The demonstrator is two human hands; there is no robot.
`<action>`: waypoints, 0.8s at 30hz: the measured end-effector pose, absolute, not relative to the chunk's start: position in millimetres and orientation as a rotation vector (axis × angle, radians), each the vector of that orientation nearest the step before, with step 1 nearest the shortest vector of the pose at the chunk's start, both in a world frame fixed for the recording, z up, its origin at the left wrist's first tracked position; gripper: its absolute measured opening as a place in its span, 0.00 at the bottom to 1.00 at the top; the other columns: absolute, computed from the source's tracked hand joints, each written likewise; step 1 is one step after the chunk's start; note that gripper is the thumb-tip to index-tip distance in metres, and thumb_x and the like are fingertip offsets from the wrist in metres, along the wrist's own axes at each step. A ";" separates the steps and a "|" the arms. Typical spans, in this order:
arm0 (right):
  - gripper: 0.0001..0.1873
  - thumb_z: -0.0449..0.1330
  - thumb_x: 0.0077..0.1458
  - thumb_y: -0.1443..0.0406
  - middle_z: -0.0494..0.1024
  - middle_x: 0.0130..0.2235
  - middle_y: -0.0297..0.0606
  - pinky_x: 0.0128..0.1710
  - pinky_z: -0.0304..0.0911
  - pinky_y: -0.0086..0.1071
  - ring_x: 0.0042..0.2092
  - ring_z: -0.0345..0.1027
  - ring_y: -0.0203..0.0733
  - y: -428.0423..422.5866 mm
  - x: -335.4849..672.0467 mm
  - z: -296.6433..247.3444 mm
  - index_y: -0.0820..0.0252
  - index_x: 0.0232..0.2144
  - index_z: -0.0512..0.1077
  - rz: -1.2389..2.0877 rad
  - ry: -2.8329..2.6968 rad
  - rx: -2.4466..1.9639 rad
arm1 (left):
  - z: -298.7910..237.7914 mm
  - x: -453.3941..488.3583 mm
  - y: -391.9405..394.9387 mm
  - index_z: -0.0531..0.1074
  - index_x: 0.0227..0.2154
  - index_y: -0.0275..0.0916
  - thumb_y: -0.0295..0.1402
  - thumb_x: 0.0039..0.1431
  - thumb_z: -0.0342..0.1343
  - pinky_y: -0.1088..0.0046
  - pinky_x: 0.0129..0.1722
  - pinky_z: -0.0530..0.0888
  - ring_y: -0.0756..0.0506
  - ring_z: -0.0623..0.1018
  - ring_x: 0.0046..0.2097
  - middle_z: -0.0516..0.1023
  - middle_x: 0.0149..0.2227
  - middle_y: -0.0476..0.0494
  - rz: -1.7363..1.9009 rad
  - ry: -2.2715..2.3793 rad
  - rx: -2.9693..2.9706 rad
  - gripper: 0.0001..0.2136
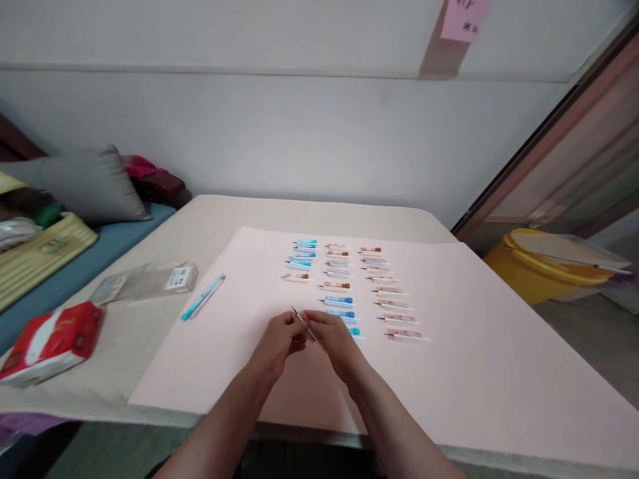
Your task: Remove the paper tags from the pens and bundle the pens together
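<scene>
One table [319, 207], the largest piece of furniture, bears a pale cover and one pink sheet [479, 359]. One yellow bucket [516, 276] stands beyond the right edge; a flat pale panel lies across its mouth, and its contents cannot be told. One grey cushion [94, 183] lies at left on a blue surface. On the table's left side, one red-and-white packet [54, 342] sits near one clear plastic bag [147, 283] with a white label; whether the bag holds anything is unclear. Two hands, left [277, 339] and right [335, 332], meet above the sheet's near part. One pink note [466, 20] hangs on the wall. Twenty-one pens [402, 319] lie in three columns of five, eight and eight, from left to right, slim white rods beside many; the right hand partly covers the nearest of the middle column. One blue pen [202, 297] lies well apart at left. Smallest, one dark-tipped slim rod [312, 335] slants between the hands, pinched narrowly by the fingertips of both.
</scene>
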State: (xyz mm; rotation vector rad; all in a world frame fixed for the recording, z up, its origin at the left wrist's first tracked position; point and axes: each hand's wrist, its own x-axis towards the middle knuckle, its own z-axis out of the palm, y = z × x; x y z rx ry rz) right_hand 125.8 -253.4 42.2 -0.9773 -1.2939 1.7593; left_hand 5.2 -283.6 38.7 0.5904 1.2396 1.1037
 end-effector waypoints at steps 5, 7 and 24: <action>0.08 0.51 0.45 0.69 0.62 0.22 0.30 0.28 0.48 0.29 0.27 0.53 0.33 -249.2 127.0 37.7 0.61 0.18 0.67 1.652 -1.470 -0.978 | 36.8 7.3 -282.9 0.68 0.24 0.36 0.39 0.42 0.63 0.75 0.28 0.64 0.54 0.65 0.24 0.66 0.21 0.51 1.117 1.276 0.578 0.13; 0.09 0.51 0.45 0.69 0.64 0.21 0.30 0.28 0.49 0.29 0.27 0.54 0.34 -248.6 127.1 35.8 0.60 0.17 0.67 1.604 -1.491 -0.982 | 35.1 8.8 -282.1 0.68 0.23 0.35 0.40 0.43 0.62 0.75 0.27 0.64 0.54 0.65 0.23 0.66 0.21 0.51 1.133 1.287 0.575 0.13; 0.10 0.62 0.40 0.62 0.76 0.32 0.38 0.34 0.61 0.30 0.35 0.68 0.39 -221.9 175.8 59.2 0.62 0.27 0.76 1.534 -0.729 -1.200 | 3.7 1.9 -222.2 0.67 0.22 0.33 0.25 0.44 0.61 0.82 0.17 0.65 0.56 0.65 0.19 0.64 0.17 0.53 1.493 1.351 0.087 0.07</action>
